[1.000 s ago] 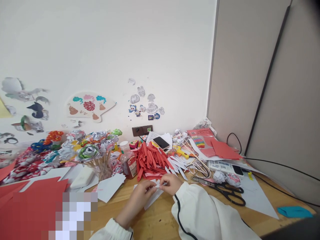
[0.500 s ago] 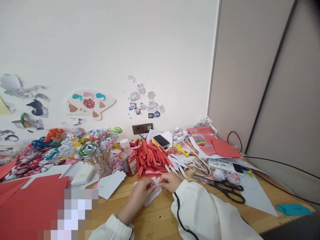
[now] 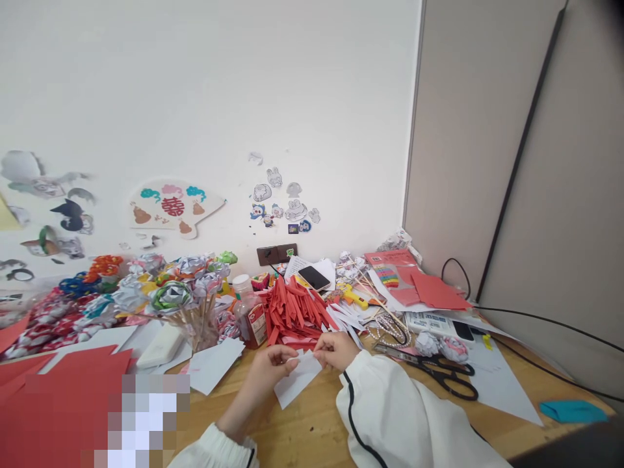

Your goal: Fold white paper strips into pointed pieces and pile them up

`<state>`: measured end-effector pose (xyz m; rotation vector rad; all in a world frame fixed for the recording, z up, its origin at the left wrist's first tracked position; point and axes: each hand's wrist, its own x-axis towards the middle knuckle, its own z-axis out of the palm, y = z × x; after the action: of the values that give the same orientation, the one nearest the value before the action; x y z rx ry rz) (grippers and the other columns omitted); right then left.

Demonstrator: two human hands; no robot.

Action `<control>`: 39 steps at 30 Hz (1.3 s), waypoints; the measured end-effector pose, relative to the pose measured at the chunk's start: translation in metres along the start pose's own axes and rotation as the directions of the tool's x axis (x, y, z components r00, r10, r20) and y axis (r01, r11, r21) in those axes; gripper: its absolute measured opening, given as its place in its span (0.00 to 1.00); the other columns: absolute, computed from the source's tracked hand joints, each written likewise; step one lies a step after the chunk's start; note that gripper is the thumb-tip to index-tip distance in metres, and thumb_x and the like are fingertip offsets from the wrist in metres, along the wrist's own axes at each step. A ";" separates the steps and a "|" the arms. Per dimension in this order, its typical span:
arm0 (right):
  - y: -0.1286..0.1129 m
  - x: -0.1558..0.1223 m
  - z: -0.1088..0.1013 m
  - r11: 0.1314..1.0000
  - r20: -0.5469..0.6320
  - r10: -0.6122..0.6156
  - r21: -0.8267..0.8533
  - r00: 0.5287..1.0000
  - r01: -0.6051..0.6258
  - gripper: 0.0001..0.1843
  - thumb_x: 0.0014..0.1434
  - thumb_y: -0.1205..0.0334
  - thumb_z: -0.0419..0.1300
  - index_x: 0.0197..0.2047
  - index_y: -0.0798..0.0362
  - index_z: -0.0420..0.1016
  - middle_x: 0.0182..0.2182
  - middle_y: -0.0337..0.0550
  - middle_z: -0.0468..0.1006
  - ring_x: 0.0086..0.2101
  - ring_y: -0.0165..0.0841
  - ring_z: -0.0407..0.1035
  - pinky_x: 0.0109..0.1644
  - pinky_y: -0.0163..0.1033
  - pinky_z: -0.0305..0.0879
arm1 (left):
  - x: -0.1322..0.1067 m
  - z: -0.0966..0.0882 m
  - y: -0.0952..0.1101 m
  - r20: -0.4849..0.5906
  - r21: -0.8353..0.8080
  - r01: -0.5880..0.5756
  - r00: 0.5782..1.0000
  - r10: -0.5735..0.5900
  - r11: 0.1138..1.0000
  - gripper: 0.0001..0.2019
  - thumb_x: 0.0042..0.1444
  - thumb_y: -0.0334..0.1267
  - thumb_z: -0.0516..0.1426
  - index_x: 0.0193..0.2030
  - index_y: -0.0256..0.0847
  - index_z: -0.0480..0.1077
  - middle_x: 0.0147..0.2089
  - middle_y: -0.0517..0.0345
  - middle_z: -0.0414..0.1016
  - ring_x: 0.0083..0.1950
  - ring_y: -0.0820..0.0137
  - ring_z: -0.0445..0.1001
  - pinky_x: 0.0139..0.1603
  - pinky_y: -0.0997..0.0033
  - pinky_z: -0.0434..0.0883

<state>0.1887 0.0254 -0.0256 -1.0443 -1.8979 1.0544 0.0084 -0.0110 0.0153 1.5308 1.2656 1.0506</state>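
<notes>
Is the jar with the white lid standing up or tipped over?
Standing up: the white lid is at the top, with the jar's body below it.

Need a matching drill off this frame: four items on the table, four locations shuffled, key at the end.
1. White rectangular paper sheet
2. Black-handled metal scissors
3. Clear bottle with white cap
4. Flat teal piece, material unclear

A. Immediately left of the pile of red folded paper strips
B. Near the right end of the wooden table
C. Between left hand and right hand
D. Beside two crumpled paper balls

Pairs: 1-C, 2-D, 3-A, 4-B
</notes>
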 end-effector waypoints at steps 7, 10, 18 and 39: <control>0.005 0.001 0.001 0.999 -0.031 -0.042 0.028 0.999 0.043 0.10 0.48 0.57 0.54 0.28 0.55 0.68 0.16 0.35 0.69 0.17 0.23 0.63 0.19 0.27 0.58 | -0.002 0.002 0.005 -0.091 -0.141 0.047 0.994 -0.060 0.989 0.16 0.26 0.40 0.63 0.25 0.35 0.70 0.19 0.60 0.72 0.20 0.74 0.67 0.22 0.76 0.62; 0.004 0.001 0.000 0.997 -0.024 -0.065 0.038 0.998 0.066 0.10 0.48 0.57 0.54 0.28 0.55 0.68 0.16 0.35 0.69 0.17 0.23 0.63 0.19 0.27 0.57 | -0.003 0.000 0.008 -0.095 -0.170 0.039 0.994 -0.056 0.985 0.15 0.25 0.39 0.64 0.24 0.35 0.70 0.17 0.62 0.71 0.20 0.75 0.67 0.22 0.77 0.62; 0.001 0.001 0.000 0.995 -0.047 -0.075 0.066 0.996 0.078 0.11 0.48 0.55 0.54 0.28 0.56 0.68 0.17 0.35 0.69 0.17 0.23 0.63 0.19 0.27 0.58 | -0.001 -0.001 0.006 -0.141 -0.101 -0.056 0.989 0.041 0.993 0.14 0.28 0.40 0.63 0.24 0.35 0.69 0.19 0.59 0.73 0.21 0.73 0.69 0.23 0.76 0.64; 0.000 0.001 -0.007 0.963 0.132 -0.109 0.260 0.985 0.072 0.14 0.46 0.55 0.55 0.33 0.57 0.65 0.22 0.39 0.72 0.20 0.24 0.66 0.26 0.31 0.62 | 0.004 -0.017 -0.001 -0.100 -0.051 0.022 0.995 -0.027 0.998 0.16 0.30 0.41 0.62 0.28 0.36 0.68 0.21 0.60 0.73 0.22 0.73 0.69 0.22 0.76 0.64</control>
<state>0.1940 0.0281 -0.0228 -0.7457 -1.8435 1.3104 -0.0081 -0.0053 0.0196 1.4368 1.3139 1.1480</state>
